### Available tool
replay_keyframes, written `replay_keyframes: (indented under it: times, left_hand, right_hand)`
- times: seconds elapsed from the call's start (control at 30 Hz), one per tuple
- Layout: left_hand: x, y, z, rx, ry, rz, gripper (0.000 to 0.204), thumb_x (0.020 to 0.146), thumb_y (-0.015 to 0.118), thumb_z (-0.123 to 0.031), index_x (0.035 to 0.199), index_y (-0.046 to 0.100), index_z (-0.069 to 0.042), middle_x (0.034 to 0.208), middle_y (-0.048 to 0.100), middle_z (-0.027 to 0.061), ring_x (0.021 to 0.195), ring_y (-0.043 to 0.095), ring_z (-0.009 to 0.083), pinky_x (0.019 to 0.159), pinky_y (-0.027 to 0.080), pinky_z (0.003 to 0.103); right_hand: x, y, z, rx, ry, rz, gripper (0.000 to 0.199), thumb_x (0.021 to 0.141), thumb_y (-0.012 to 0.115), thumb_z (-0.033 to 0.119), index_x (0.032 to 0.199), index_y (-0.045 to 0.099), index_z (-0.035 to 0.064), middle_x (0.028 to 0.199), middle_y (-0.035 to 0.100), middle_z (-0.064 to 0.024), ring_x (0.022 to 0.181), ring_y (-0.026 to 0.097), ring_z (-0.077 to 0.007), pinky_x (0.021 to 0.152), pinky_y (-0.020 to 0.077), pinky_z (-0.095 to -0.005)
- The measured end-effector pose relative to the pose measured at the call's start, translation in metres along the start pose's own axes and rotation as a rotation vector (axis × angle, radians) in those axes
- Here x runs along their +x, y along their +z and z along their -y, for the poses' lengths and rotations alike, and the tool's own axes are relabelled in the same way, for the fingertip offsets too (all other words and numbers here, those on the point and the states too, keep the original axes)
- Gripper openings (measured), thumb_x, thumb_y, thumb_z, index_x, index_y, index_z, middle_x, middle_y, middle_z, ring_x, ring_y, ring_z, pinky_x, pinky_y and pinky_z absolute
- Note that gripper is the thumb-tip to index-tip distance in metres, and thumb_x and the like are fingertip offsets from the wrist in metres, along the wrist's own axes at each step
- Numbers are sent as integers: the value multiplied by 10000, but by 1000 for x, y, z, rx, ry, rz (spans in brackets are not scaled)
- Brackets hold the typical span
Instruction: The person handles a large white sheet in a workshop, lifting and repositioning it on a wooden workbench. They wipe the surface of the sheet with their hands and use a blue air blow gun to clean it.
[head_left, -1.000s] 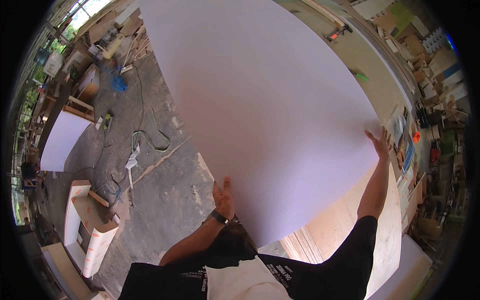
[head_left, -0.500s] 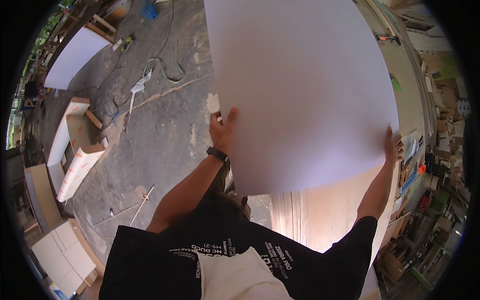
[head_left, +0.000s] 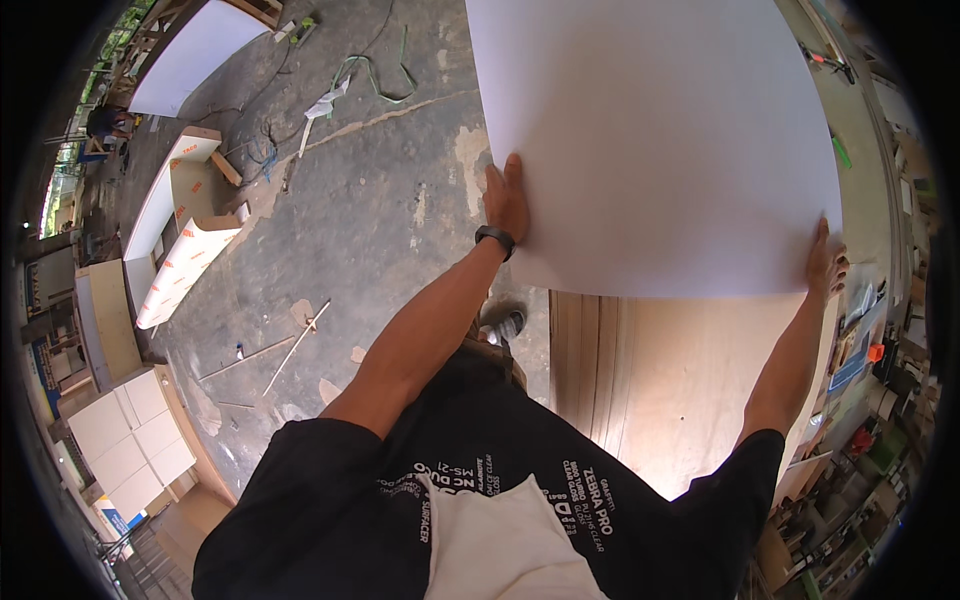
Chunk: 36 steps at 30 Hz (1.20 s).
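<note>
A large white sheet (head_left: 660, 130) fills the upper middle of the view, lying over a stack of plywood boards (head_left: 680, 380). My left hand (head_left: 507, 198) grips the sheet's left edge near its near corner, fingers flat on top. At the sheet's near right corner, my right hand (head_left: 824, 263) holds the edge. A black watch (head_left: 494, 237) is on my left wrist. The sheet's near edge sits above the bare plywood below it.
Concrete floor (head_left: 350, 230) with a green cable (head_left: 375, 75), wood scraps and sticks lies to the left. White panels (head_left: 190, 55) and open boxes (head_left: 180, 250) lie farther left. A cluttered bench with tools (head_left: 870, 340) runs along the right.
The white sheet has slid farther away from me over the plywood, exposing more bare board. Both hands kept hold of its near corners and my view tilted down.
</note>
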<state>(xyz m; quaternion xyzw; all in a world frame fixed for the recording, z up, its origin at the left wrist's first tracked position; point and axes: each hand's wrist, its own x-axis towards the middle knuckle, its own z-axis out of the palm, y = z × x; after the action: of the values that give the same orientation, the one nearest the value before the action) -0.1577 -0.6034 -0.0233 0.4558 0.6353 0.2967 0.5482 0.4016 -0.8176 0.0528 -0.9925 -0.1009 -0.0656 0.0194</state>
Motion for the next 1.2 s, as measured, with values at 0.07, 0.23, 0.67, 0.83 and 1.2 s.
replay_keyframes:
  times: [0.07, 0.23, 0.67, 0.83, 1.2]
  left_hand:
    - [6, 9, 11, -121, -15, 46, 702, 1033, 365, -649, 1199, 533, 12, 1223, 645, 212, 1111, 633, 263, 987, 473, 391]
    - [14, 27, 29, -482, 86, 235, 737, 1060, 273, -622, 1324, 543, 11, 1236, 660, 156, 1110, 644, 210, 954, 517, 354]
    - [24, 40, 41, -621, -159, 216, 742, 1038, 340, -657, 1347, 574, -24, 1219, 687, 134, 1036, 704, 217, 892, 598, 336]
    - [19, 37, 38, -596, -193, 213, 743, 1038, 339, -657, 1364, 552, -23, 1214, 682, 146, 1034, 705, 233, 888, 611, 361]
    - [16, 29, 33, -503, -131, 174, 770, 1045, 303, -657, 1412, 511, -13, 1280, 656, 153, 1087, 684, 249, 934, 582, 368]
  right_hand:
    - [-6, 0, 2, 15, -2, -35, 1154, 824, 286, 937, 1607, 255, 90, 1596, 297, -252, 1486, 280, -394, 1190, 189, -534]
    - [-11, -7, 5, 27, -11, 4, 1168, 819, 287, 939, 1611, 248, 82, 1598, 301, -258, 1499, 260, -399, 1203, 163, -541]
    - [-14, -10, 9, 56, 11, -8, 1224, 784, 285, 968, 1612, 240, 68, 1618, 265, -267, 1511, 234, -405, 1217, 127, -553]
    - [-15, -7, 11, 76, -14, -35, 1226, 789, 281, 965, 1609, 243, 55, 1625, 238, -288, 1519, 203, -426, 1216, 100, -583]
    - [-9, -8, 8, 94, -12, 44, 1241, 788, 289, 964, 1615, 204, 42, 1647, 167, -294, 1532, 136, -454, 1210, 37, -627]
